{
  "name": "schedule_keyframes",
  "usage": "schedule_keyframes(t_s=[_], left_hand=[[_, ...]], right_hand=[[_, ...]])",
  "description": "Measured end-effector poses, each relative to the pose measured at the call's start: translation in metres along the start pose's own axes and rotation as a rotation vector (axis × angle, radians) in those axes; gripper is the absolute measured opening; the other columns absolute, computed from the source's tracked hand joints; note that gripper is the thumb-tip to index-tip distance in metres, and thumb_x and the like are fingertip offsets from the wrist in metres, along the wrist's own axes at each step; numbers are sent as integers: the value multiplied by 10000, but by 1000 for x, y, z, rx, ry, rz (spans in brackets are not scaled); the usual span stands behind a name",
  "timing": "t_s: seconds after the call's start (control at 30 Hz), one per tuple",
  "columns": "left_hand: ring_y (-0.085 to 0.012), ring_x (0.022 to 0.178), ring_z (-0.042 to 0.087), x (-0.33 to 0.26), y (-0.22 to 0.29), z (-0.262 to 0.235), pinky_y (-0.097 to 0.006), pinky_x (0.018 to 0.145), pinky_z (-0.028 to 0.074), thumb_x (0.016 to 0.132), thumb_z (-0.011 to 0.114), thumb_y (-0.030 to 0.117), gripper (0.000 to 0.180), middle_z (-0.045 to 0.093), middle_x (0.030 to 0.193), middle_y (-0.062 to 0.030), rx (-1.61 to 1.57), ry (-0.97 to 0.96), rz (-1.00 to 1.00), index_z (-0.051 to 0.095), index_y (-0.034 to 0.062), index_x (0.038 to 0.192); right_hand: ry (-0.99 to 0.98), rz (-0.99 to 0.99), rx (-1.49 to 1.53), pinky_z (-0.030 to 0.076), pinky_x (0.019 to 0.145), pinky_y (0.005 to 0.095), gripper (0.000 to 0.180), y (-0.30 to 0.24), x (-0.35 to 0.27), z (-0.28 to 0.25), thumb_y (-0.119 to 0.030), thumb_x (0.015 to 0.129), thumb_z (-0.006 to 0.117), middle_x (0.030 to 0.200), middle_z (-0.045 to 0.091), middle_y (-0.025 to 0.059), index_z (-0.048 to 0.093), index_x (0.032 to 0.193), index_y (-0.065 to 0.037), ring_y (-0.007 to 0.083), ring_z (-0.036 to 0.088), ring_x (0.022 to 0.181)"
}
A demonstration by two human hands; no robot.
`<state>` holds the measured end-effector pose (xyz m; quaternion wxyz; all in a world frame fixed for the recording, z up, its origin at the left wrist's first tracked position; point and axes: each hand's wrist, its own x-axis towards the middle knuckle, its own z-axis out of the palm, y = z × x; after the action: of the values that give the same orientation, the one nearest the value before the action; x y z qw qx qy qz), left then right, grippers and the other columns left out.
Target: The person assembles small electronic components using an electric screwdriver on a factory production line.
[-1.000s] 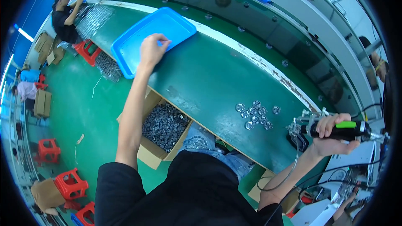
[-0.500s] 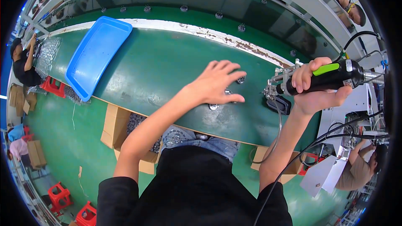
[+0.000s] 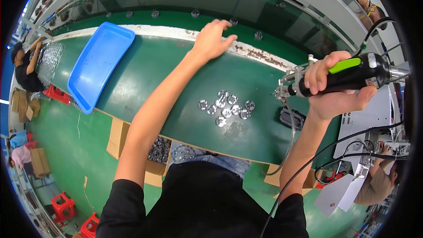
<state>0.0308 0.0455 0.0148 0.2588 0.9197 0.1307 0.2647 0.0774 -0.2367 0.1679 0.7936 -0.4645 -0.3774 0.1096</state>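
My left hand (image 3: 213, 39) reaches over the white ledge (image 3: 176, 33) at the table's far side. Its fingers are apart and nothing shows in them; close to the fingertips stands a small round part (image 3: 234, 20) on the green belt. On the right, my right hand (image 3: 328, 86) grips a black power screwdriver (image 3: 352, 76) with a green lever, held sideways above the table. Its metal nose (image 3: 281, 91) points left, and a clear hose hangs from it. Several round, shiny metal parts (image 3: 226, 112) lie in a loose cluster on the green tabletop between my arms.
An empty blue tray (image 3: 99, 68) lies at the table's left. A dark oblong object (image 3: 291, 118) sits below the screwdriver's nose. Black cables (image 3: 335, 150) cross near my right forearm. A cardboard box of small parts (image 3: 159, 150) stands under the near edge. Other people work around.
My left hand has moved away from the cluster, up and left to the far ledge, uncovering the round parts. The screwdriver stays in my right hand, almost unmoved.
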Motion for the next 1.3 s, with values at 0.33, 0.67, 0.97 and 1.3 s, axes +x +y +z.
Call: schedule_keyframes(t_s=[0.33, 0.67, 0.97, 1.3], left_hand=[[-331, 987, 692, 75, -26, 55, -445, 855, 577, 754, 884, 272, 395, 691, 1027, -170, -99, -41, -11, 758, 54, 1059], [-260, 984, 642, -36, 33, 14, -378, 907, 538, 730, 894, 157, 486, 707, 1053, -89, -570, -588, 362, 710, 45, 1166], [-291, 1072, 596, -43, 28, 18, -394, 988, 486, 693, 911, 250, 463, 714, 1034, -60, -549, -551, 477, 726, 10, 1043], [-297, 1034, 594, -43, 28, 19, -401, 954, 491, 690, 914, 275, 421, 705, 1009, -82, -560, -562, 488, 707, -3, 929]], right_hand=[[-71, 6, 64, 340, 400, 281, 993, 19, 20, 12, -977, 786, 387, 528, 439, 18, 546, 927, -7, 132, 402, 407], [-232, 26, 167, 389, 443, 292, 996, 27, 22, 22, -966, 778, 411, 574, 466, 11, 541, 1026, -11, 124, 451, 454], [-254, 72, 157, 380, 445, 285, 1043, 50, 20, 32, -1009, 741, 371, 572, 459, 11, 546, 1028, -22, 119, 438, 453], [-237, 86, 117, 368, 426, 276, 1079, 60, 21, 33, -1034, 723, 311, 555, 450, 14, 556, 1004, -21, 114, 424, 433]])
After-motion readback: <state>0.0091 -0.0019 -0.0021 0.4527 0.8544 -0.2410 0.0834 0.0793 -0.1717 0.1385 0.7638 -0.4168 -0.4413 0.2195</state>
